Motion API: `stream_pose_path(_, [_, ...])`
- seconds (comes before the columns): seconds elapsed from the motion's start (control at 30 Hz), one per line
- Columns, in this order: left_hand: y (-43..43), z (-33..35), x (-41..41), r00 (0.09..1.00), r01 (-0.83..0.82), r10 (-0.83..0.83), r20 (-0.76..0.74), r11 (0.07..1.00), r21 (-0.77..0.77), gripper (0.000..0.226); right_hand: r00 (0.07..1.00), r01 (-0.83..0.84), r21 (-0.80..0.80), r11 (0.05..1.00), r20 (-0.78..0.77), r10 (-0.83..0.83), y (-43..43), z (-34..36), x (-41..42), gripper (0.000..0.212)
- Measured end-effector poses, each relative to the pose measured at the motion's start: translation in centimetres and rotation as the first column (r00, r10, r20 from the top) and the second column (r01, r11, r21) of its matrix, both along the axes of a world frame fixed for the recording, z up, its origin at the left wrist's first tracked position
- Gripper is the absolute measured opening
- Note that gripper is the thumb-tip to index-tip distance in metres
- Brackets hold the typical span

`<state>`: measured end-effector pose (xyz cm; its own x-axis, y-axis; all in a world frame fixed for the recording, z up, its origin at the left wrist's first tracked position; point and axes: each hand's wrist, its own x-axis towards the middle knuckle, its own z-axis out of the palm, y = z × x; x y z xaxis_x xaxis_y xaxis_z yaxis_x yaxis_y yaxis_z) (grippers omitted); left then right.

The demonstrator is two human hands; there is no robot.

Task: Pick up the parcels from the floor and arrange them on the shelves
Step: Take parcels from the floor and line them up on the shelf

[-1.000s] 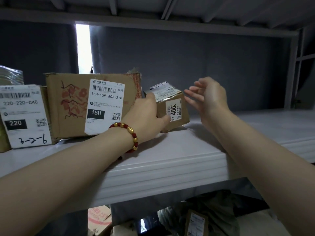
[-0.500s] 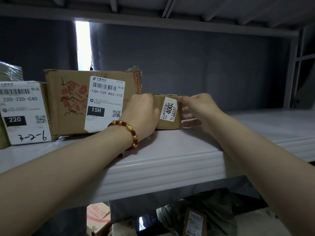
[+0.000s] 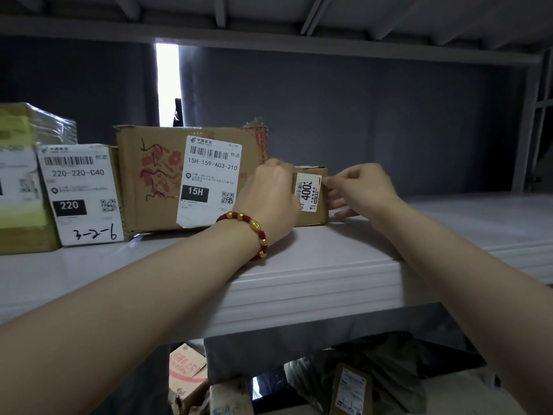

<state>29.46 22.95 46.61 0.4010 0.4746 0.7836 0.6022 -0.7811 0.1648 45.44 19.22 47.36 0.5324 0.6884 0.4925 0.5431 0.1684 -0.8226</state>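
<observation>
You have a pale grey metal shelf board (image 3: 329, 265) in front of you, and on it stands the large brown cardboard box with red scribbles and a white "15H" label (image 3: 155, 181); take that box as your mark.

Touching its left side is a smaller cardboard parcel with a white "220" label and handwritten numbers (image 3: 83, 193). Further left of the big box sits a yellow-green parcel wrapped in clear film (image 3: 18, 181).

Down below the big box, under the shelf edge, loose parcels lie in a heap, among them a red-printed carton (image 3: 185, 366) and a brown packet with a white label (image 3: 350, 387).

The small brown cardboard parcel with a white "400" sticker (image 3: 312, 196) stands upright on the shelf just right of the big box; whether the two touch is hidden by your hand.

Your left hand (image 3: 269, 196) is curled round this small parcel's left side, on the side facing the big box. Your right hand (image 3: 362, 187) pinches its upper right corner, lower fingers stretched along its right side.

A red and gold bead bracelet (image 3: 248, 232) sits on your left wrist, in front of the big box's lower right corner.
</observation>
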Motion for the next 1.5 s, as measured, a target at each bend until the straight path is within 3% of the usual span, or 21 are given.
stream_pose_path(0.23, [-0.3, 0.1, -0.1, 1.0, -0.018, 0.018, -0.004, 1.0, 0.022, 0.043, 0.959, 0.167, 0.069, 0.984, 0.22, -0.178, 0.0, -0.3, -0.2, 0.013])
stream_pose_path(0.37, [-0.9, 0.2, -0.2, 1.0, 0.004, -0.006, 0.012, 0.985, 0.175, 0.042, 0.906, 0.265, 0.179, 0.948, 0.292, -0.308, -1.5, -0.3, -1.2, 0.012])
stream_pose_path(0.57, [-4.6, -0.1, -0.1, 0.983, 0.162, -0.107, -0.148, 0.889, 0.429, 0.038, 0.883, 0.169, 0.307, 0.937, 0.376, -0.282, -6.6, -1.7, -3.1, 0.011])
stream_pose_path(0.77, [-10.7, -3.3, 0.8, 0.932, 0.331, -0.209, -0.294, 0.821, 0.465, 0.044, 0.804, 0.06, 0.393, 0.917, 0.525, -0.278, -12.6, -7.1, -3.3, 0.013])
stream_pose_path(0.9, [-13.2, -7.6, 2.5, 0.88, 0.439, -0.287, -0.377, 0.795, 0.42, 0.055, 0.704, 0.057, 0.442, 0.895, 0.618, -0.35, -16.4, -12.0, -1.1, 0.03])
stream_pose_path(1.07, [-14.8, -14.7, 5.6, 0.816, 0.516, -0.346, -0.464, 0.797, 0.313, 0.063, 0.655, 0.052, 0.327, 0.944, 0.702, -0.279, -20.3, -19.0, 3.3, 0.02])
stream_pose_path(1.27, [-15.6, -23.6, 9.9, 0.758, 0.311, -0.12, -0.641, 0.93, 0.194, 0.07, 0.756, 0.185, 0.077, 0.98, 0.626, -0.191, -23.2, -27.4, 9.0, 0.014])
stream_pose_path(1.4, [-15.1, -28.3, 11.5, 0.645, 0.189, -0.05, -0.762, 0.977, 0.096, 0.068, 0.803, 0.234, -0.099, 0.967, 0.58, -0.135, -23.3, -30.8, 10.7, 0.01])
stream_pose_path(1.5, [-14.3, -30.6, 12.5, 0.5, 0.184, 0.005, -0.866, 0.977, 0.111, 0.067, 0.821, 0.251, -0.206, 0.946, 0.562, -0.096, -21.8, -32.0, 10.9, 0.018])
